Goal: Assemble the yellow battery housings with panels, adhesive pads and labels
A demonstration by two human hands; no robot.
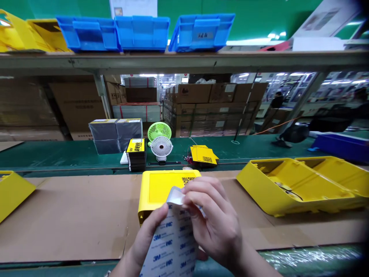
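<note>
In the head view, my left hand (146, 234) grips a white adhesive-backed sheet (172, 246) whose backing is printed with blue 3M marks. The thumb presses on its left edge, and the fingers behind it are mostly hidden. My right hand (216, 217) is closed in a pinch on the sheet's top corner, where a flap of the backing curls up, pale and grey. Just beyond both hands a yellow plastic casing (145, 190) sits on the cardboard, with a yellow panel and QR code on its top. The right hand partly covers the casing.
Yellow open housings (268, 192) stand on the cardboard (86, 219) at right, another yellow part (14, 194) at left. Behind are a stack of black-and-yellow labels (137, 156), a white fan (162, 148), a green fan (159, 130) and yellow cards (201, 154). Blue bins (144, 34) line the overhead shelf.
</note>
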